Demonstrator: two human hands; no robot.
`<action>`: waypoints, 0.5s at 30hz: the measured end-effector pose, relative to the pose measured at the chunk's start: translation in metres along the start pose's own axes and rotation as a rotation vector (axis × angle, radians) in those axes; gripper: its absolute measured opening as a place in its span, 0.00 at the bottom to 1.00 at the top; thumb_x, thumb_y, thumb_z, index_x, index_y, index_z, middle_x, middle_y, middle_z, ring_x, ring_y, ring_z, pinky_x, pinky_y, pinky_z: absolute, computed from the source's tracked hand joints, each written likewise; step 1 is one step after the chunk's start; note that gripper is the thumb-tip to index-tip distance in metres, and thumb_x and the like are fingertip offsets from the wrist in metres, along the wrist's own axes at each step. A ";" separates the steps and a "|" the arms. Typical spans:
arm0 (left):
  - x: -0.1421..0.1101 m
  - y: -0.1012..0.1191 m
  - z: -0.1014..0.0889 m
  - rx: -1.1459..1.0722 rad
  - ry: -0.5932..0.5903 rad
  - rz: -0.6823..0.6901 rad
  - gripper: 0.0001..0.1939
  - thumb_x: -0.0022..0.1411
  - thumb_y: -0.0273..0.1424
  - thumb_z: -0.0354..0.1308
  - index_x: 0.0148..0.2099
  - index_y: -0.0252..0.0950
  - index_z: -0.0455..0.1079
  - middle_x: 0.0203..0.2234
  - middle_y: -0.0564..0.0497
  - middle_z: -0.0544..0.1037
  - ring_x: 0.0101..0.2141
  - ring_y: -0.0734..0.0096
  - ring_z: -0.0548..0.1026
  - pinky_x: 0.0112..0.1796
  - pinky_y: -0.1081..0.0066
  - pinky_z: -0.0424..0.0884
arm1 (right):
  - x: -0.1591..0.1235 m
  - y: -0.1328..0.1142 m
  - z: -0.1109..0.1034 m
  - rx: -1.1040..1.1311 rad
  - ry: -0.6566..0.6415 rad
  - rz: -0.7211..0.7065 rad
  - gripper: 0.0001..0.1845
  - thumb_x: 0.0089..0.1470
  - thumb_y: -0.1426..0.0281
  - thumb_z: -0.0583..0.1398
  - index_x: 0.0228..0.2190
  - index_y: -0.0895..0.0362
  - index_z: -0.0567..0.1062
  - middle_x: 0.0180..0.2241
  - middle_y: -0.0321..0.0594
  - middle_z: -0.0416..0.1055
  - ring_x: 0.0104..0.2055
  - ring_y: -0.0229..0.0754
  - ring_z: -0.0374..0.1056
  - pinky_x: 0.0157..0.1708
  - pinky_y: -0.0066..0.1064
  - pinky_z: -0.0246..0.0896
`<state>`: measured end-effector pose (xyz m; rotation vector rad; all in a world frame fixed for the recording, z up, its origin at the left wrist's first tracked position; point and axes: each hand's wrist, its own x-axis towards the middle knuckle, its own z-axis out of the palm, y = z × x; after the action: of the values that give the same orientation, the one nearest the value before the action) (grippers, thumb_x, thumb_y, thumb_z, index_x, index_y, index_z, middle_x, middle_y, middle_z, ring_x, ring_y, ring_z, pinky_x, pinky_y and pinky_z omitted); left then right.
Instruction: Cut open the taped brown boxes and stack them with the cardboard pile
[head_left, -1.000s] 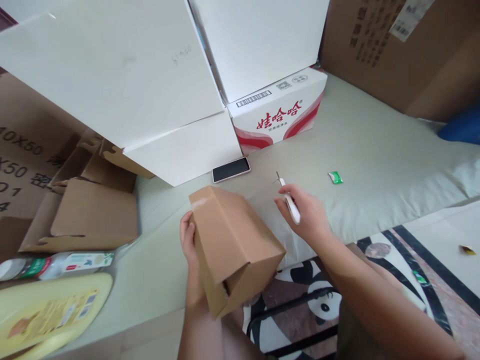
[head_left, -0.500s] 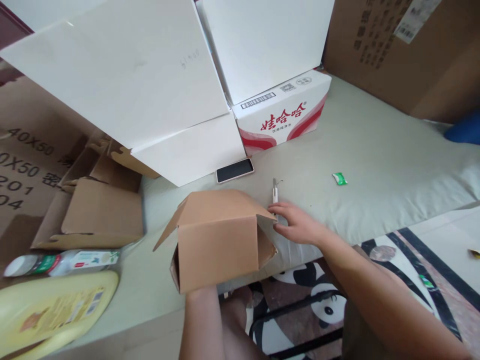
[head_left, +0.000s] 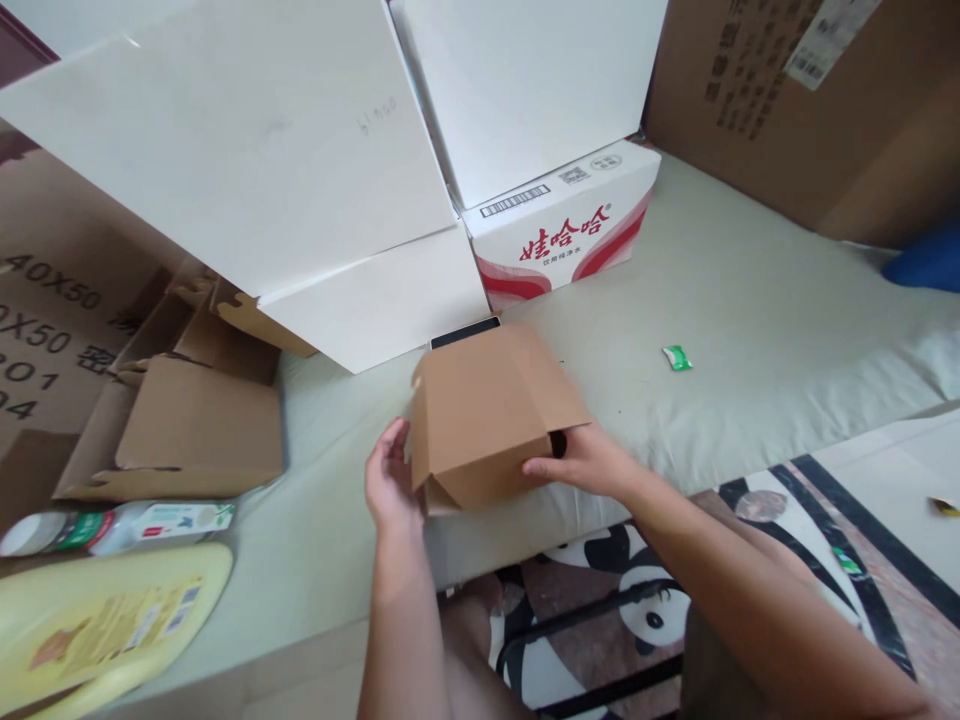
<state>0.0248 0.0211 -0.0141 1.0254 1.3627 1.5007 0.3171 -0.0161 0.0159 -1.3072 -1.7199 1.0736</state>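
Note:
A small brown cardboard box (head_left: 487, 400) lies in front of me on the pale green sheet, a flap sticking out at its right end. My right hand (head_left: 581, 460) grips that right end, thumb along the front face and the other fingers hidden behind the flap. At the box's left end is my left hand (head_left: 391, 475), palm toward the cardboard and fingers loosely bent and apart; whether it touches the box I cannot tell. Past the box's far edge shows part of a phone (head_left: 465, 332). The white utility knife is hidden, except perhaps a dark tip.
White cartons (head_left: 300, 150) and a red-and-white carton (head_left: 562, 245) stand at the back. On the left are an opened brown carton (head_left: 202, 420), a bottle (head_left: 127, 525) and a yellow jug (head_left: 112, 620). A green packet (head_left: 677, 358) lies to the right, near a large brown carton (head_left: 795, 120).
The small box was turned over and set down farther back, covering part of the phone. My right hand let go of the utility knife and took the box's right end; my left hand reappeared at its left.

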 end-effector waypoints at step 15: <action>-0.009 0.007 0.026 -0.207 0.015 -0.170 0.23 0.42 0.41 0.79 0.33 0.39 0.71 0.30 0.52 0.80 0.33 0.69 0.76 0.38 0.70 0.70 | 0.008 0.021 0.009 -0.151 0.196 0.094 0.12 0.53 0.56 0.68 0.34 0.50 0.78 0.35 0.45 0.79 0.45 0.59 0.76 0.44 0.47 0.72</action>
<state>0.0520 0.0201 -0.0060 0.7518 1.2421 1.4885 0.3150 -0.0073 -0.0070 -1.5478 -1.6314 0.8484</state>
